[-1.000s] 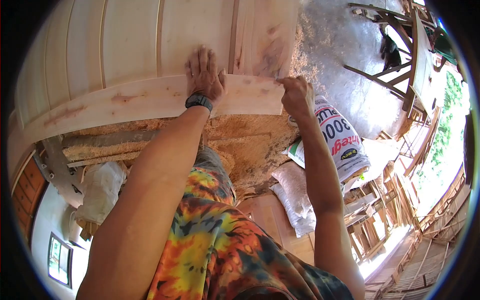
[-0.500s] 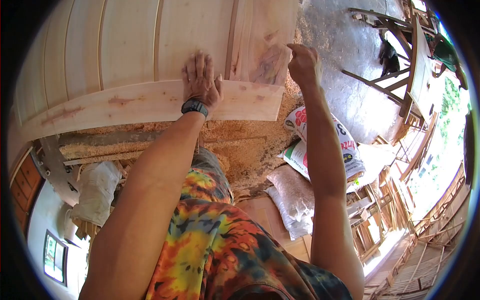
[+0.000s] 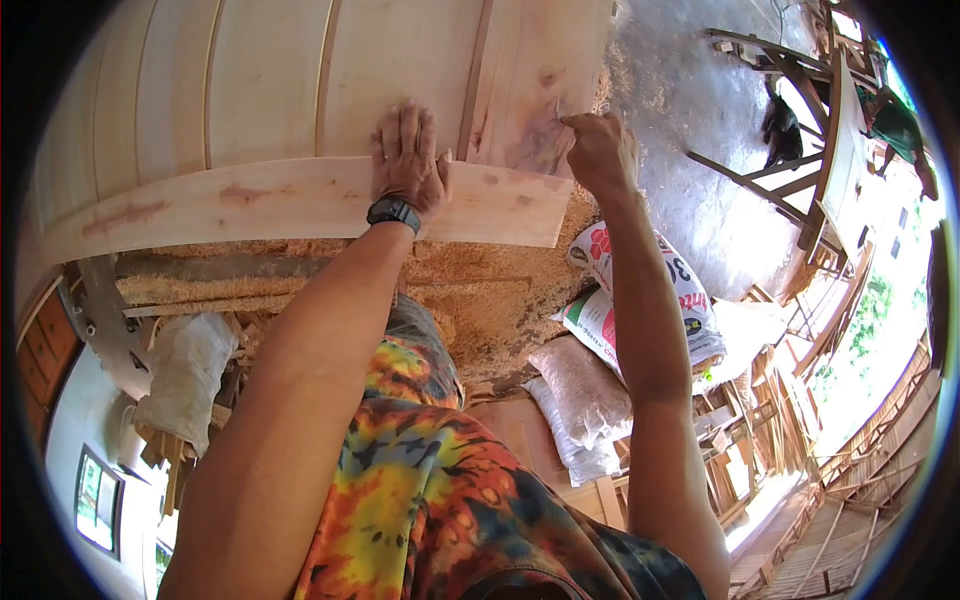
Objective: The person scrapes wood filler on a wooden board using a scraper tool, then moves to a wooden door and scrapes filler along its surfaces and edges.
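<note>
A pale wooden panel with long grooves (image 3: 265, 85) lies in front of me, with a plank-like edge rail (image 3: 300, 200) along its near side. My left hand (image 3: 410, 160), wearing a dark wristwatch (image 3: 394, 213), rests flat on the panel near that rail, fingers stretched out. Over the panel's right edge, my right hand (image 3: 602, 150) is closed in a pinch. A thin, small tip seems to show at its fingers, too small to name. Close to it, a darker knotty patch (image 3: 540, 140) marks the wood.
Sawdust and shavings (image 3: 480, 310) cover the floor below. Filled sacks (image 3: 580, 385) lie by my right arm, and a whitish sack (image 3: 190, 370) is at left. A person in green (image 3: 893, 125) is beside a wooden frame (image 3: 825, 150) at far right, near a dark animal (image 3: 780, 125).
My right hand has shifted slightly down and left, its fingertips now over the panel's knotty patch. My left hand stays flat in place; the view has tilted a little.
</note>
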Motion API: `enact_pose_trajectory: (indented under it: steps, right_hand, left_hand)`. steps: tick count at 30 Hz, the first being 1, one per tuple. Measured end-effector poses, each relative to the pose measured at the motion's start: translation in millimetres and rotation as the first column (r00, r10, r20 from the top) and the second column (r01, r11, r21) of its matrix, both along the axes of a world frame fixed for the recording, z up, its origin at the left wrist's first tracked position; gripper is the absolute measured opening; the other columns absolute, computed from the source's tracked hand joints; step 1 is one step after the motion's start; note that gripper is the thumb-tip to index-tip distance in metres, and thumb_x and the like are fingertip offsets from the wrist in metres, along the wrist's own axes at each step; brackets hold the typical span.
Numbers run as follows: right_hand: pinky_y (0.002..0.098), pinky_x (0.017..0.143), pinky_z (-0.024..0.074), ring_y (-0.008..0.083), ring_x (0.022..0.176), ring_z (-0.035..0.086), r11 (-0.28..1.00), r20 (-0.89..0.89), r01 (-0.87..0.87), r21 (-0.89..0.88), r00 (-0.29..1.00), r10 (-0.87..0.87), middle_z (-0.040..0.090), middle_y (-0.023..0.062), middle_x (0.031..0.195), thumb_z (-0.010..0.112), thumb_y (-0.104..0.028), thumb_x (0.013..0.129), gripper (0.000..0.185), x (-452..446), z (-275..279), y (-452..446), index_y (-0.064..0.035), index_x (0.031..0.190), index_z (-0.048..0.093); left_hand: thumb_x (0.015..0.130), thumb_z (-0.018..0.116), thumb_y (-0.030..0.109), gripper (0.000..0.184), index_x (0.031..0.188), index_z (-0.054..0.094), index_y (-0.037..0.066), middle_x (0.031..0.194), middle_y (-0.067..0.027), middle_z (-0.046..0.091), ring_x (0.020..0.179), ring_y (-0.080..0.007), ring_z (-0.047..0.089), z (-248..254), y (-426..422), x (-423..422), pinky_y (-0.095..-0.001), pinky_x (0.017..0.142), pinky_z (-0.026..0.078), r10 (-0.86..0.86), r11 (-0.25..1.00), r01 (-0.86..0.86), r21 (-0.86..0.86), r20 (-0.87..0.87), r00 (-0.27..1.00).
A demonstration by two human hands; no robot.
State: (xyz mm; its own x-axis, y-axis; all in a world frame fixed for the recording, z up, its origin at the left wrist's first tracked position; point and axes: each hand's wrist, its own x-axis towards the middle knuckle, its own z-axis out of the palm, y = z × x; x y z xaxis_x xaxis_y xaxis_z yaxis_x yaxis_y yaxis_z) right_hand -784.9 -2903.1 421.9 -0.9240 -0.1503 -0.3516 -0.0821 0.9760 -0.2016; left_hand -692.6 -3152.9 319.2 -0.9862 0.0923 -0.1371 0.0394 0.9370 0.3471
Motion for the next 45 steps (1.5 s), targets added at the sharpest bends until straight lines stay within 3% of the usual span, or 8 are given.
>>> enact_pose_trajectory:
  steps: [9, 12, 20, 24, 34, 42, 43, 45]
  right_hand:
    - [0.0447, 0.095, 0.0471, 0.0299, 0.101, 0.063, 0.998, 0.047, -0.060, -0.034, 0.997, 0.061, 0.075, 0.0076, 0.102, 0.057, -0.006, 0.083, 0.034, 33, -4, 9, -0.0138, 0.109, 0.077]
    - [0.0435, 0.091, 0.0486, 0.0308, 0.100, 0.063, 0.994, 0.144, 0.105, 0.007, 0.984, -0.104, 0.074, 0.0075, 0.104, 0.055, -0.004, 0.083, 0.035, 44, 1, 18, -0.0124, 0.110, 0.076]
    - [0.0438, 0.092, 0.0498, 0.0321, 0.103, 0.063, 0.977, -0.022, 0.162, -0.139, 0.986, -0.166, 0.073, 0.0093, 0.108, 0.054, -0.003, 0.081, 0.036, 76, 14, -43, -0.0099, 0.110, 0.074]
    - [0.0453, 0.091, 0.0493, 0.0323, 0.105, 0.062, 0.974, 0.018, 0.211, -0.077, 0.977, -0.210, 0.071, 0.0081, 0.112, 0.055, -0.005, 0.080, 0.033, 93, 10, -85, -0.0103, 0.109, 0.072]
    - [0.0464, 0.095, 0.0440, 0.0294, 0.110, 0.057, 0.972, -0.289, 0.197, 0.129, 0.945, -0.153, 0.065, 0.0063, 0.108, 0.061, -0.006, 0.080, 0.040, 131, -45, -133, -0.0048, 0.120, 0.067]
    - [0.0434, 0.092, 0.0449, 0.0292, 0.112, 0.058, 0.999, 0.008, 0.045, -0.007, 0.999, -0.045, 0.067, 0.0083, 0.112, 0.057, -0.008, 0.082, 0.035, 131, -7, -100, -0.0085, 0.114, 0.071]
    - [0.0440, 0.094, 0.0462, 0.0304, 0.112, 0.059, 0.992, 0.132, 0.125, -0.026, 0.984, -0.121, 0.068, 0.0089, 0.115, 0.056, -0.007, 0.081, 0.035, 128, -3, -95, -0.0109, 0.112, 0.072]
    - [0.0448, 0.092, 0.0473, 0.0315, 0.110, 0.060, 0.971, 0.014, 0.239, -0.021, 0.971, -0.239, 0.069, 0.0094, 0.113, 0.056, -0.007, 0.082, 0.034, 123, -3, -92, -0.0105, 0.111, 0.073]
  left_hand:
    - [0.096, 0.049, 0.039, 0.072, 0.155, 0.028, 0.005, 0.165, -0.0190, 0.016, 0.151, -0.0422, 0.013, 1, 1, 0, -0.0608, 0.120, 0.014, -0.002, 1.000, 0.002, -0.004, -0.006, 1.000]
    - [0.095, 0.050, 0.039, 0.072, 0.155, 0.029, 0.004, 0.164, -0.0193, 0.017, 0.151, -0.0424, 0.013, 2, 1, -1, -0.0615, 0.119, 0.015, -0.010, 1.000, 0.010, -0.022, 0.025, 1.000]
    - [0.095, 0.052, 0.033, 0.069, 0.153, 0.031, 0.002, 0.163, -0.0206, 0.019, 0.150, -0.0428, 0.015, 5, 2, -2, -0.0591, 0.120, 0.013, -0.011, 1.000, 0.011, 0.006, 0.003, 1.000]
    - [0.096, 0.050, 0.034, 0.069, 0.153, 0.030, 0.002, 0.164, -0.0197, 0.018, 0.151, -0.0415, 0.014, 3, 1, -1, -0.0584, 0.121, 0.013, -0.017, 1.000, 0.017, 0.001, 0.008, 1.000]
    - [0.097, 0.046, 0.035, 0.068, 0.154, 0.030, 0.002, 0.164, -0.0193, 0.017, 0.151, -0.0419, 0.014, 1, 2, -2, -0.0591, 0.121, 0.012, -0.015, 1.000, 0.015, 0.008, -0.047, 0.999]
    - [0.099, 0.045, 0.038, 0.067, 0.154, 0.031, 0.003, 0.163, -0.0189, 0.019, 0.152, -0.0414, 0.013, -4, 5, -2, -0.0600, 0.121, 0.012, -0.015, 1.000, 0.015, 0.006, -0.033, 0.999]
    - [0.099, 0.045, 0.038, 0.067, 0.154, 0.031, 0.003, 0.163, -0.0189, 0.019, 0.152, -0.0414, 0.013, -3, 4, -2, -0.0600, 0.121, 0.012, -0.015, 1.000, 0.015, 0.009, -0.037, 0.999]
    - [0.099, 0.043, 0.040, 0.068, 0.155, 0.029, 0.004, 0.164, -0.0184, 0.018, 0.152, -0.0404, 0.011, -4, 4, -3, -0.0593, 0.122, 0.011, -0.035, 0.999, 0.035, -0.017, -0.005, 0.999]
